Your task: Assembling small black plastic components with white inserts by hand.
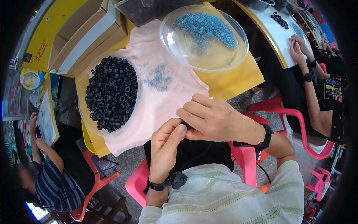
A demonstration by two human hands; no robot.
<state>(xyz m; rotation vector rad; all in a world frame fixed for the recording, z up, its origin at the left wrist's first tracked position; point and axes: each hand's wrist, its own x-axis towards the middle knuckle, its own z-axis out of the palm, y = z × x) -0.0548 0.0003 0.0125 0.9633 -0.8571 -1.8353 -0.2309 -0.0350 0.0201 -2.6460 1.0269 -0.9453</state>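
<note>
My left hand is closed, thumb and index finger pinching a small black plastic part above my lap. Against it from the other side come the curled fingers of my right hand; whatever sits in those fingertips is hidden. Beyond my hands, to the left, a round clear tray is heaped with black ring-shaped plastic parts. A small scatter of clear bluish pieces lies on a pale pink cloth. Farther off, another round clear tray holds a pile of similar bluish pieces.
An opened cardboard box stands at the far left of the yellow tabletop, beside a dark clear-walled bin. At the right, a co-worker's hands are over a white table. Another person sits at the left. Pink chairs flank me.
</note>
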